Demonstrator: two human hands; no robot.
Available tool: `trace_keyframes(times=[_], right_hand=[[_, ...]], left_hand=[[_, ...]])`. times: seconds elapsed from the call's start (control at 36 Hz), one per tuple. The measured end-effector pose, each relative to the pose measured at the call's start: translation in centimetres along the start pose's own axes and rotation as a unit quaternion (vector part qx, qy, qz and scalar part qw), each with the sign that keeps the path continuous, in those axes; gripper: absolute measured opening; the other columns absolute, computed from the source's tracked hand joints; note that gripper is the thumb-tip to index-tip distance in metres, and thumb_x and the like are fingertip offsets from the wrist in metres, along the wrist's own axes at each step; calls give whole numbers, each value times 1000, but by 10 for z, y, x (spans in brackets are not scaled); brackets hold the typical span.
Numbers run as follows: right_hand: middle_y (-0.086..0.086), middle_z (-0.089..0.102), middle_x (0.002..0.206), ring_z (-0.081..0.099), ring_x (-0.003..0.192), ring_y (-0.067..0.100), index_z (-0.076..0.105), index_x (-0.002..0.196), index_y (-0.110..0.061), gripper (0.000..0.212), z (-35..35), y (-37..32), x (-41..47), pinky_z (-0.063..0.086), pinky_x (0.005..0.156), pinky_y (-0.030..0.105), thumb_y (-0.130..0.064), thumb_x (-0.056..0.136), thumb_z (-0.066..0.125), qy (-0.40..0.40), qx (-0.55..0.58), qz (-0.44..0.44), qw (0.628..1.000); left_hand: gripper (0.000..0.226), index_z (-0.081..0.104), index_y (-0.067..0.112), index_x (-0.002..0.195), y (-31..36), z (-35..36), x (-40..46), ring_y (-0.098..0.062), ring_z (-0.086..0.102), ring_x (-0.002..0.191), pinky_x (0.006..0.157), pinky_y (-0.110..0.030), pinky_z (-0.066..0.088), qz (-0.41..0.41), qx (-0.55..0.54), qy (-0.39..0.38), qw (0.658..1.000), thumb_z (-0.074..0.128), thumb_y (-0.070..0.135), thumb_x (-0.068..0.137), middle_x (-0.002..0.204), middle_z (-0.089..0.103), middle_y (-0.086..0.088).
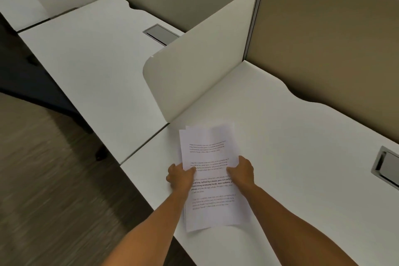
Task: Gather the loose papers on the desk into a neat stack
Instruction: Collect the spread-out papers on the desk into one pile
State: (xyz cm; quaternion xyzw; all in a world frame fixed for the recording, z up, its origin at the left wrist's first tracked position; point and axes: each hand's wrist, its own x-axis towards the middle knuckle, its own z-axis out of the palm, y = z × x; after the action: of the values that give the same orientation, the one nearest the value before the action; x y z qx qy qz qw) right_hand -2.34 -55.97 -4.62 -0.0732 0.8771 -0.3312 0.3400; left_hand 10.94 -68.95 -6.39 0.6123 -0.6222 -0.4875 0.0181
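A stack of white printed papers (210, 151) is held just above the white desk (291, 157), near its left front corner. The sheets overlap closely, with a second sheet's edge showing at the top left. My left hand (180, 176) grips the stack's left edge, thumb on top of the text. On the right edge, my right hand (241, 171) holds it with the thumb on the page. The stack's near end hangs between my forearms. No other loose sheets are visible on the desk.
A low cream divider panel (200, 58) stands just beyond the papers, separating this desk from the neighbouring desk (90, 60). A grey cable hatch (386, 167) sits at the right. Tan partition walls (323, 39) close the back. Dark floor (54, 179) lies left.
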Motion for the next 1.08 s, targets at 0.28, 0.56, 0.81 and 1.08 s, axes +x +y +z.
trace_keyframes(times=[0.28,0.56,0.81,1.08], right_hand=[[18,36,148,44,127,41,49,134,-7,44,18,-8,17,41,106,42,-12,92,57,0,-107,54,993],[20,46,134,62,106,35,47,130,-4,45,18,-7,18,52,87,35,-9,89,62,9,-88,39,995],[12,63,123,63,106,29,42,138,-7,63,14,4,21,56,79,36,4,79,62,-36,132,97,986],[5,76,95,73,86,23,70,98,-13,35,13,26,2,60,63,26,15,77,67,-111,257,106,954]], left_hand=[[34,67,10,123,7,17,3,-36,24,140,104,-44,43,10,85,32,996,62,29,95,161,19,-12],[32,67,7,121,2,12,8,-36,36,133,99,-44,49,29,57,14,998,61,26,95,161,14,-7],[33,56,-2,124,-6,10,11,-18,55,98,90,-23,50,49,-10,-13,999,61,13,95,135,35,-12],[43,37,15,127,-7,10,3,-33,43,118,99,-48,46,-27,67,3,997,59,20,91,124,58,-13]])
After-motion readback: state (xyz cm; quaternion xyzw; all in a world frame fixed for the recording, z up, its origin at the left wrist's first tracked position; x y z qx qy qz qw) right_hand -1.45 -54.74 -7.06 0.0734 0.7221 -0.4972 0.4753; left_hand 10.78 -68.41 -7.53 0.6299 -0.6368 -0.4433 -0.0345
